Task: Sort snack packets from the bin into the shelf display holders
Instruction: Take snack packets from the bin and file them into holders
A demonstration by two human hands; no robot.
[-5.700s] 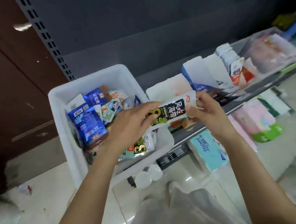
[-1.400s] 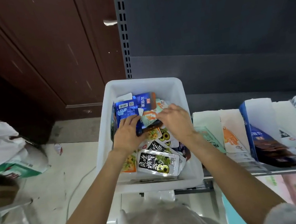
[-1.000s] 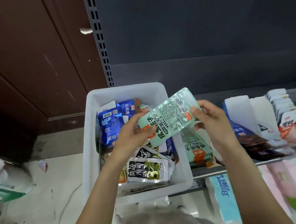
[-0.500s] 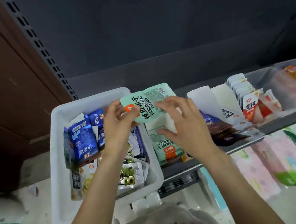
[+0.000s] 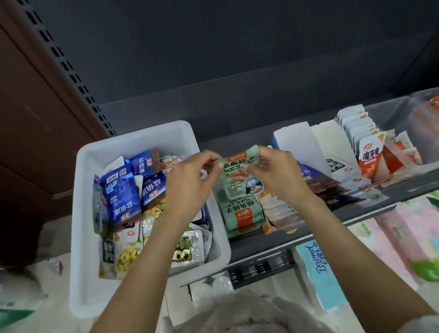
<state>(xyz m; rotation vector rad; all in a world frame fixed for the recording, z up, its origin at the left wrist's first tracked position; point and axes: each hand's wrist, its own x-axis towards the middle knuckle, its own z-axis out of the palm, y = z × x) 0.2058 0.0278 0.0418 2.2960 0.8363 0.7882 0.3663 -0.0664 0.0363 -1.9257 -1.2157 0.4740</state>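
Observation:
Both hands hold one pale green snack packet point(image 5: 238, 176) by its top corners, my left hand point(image 5: 187, 187) pinching the left corner and my right hand point(image 5: 275, 173) the right. The packet hangs upright over a stack of matching green packets point(image 5: 242, 213) in a holder on the dark shelf point(image 5: 291, 233). Left of it stands the white bin point(image 5: 83, 240), holding blue packets point(image 5: 122, 198) and black-and-white packets point(image 5: 187, 248) with green rings.
More display holders run along the shelf to the right: orange-white packets point(image 5: 280, 211), a white-and-blue carton point(image 5: 296, 142), red-white packets point(image 5: 370, 157), a clear box point(image 5: 436, 126). Tissue packs point(image 5: 321, 273) lie below the shelf. A brown door point(image 5: 4, 110) stands at left.
The green packet has come out of the bin and moved right and down over the green stack; it has turned upright, and both hands now pinch its top corners.

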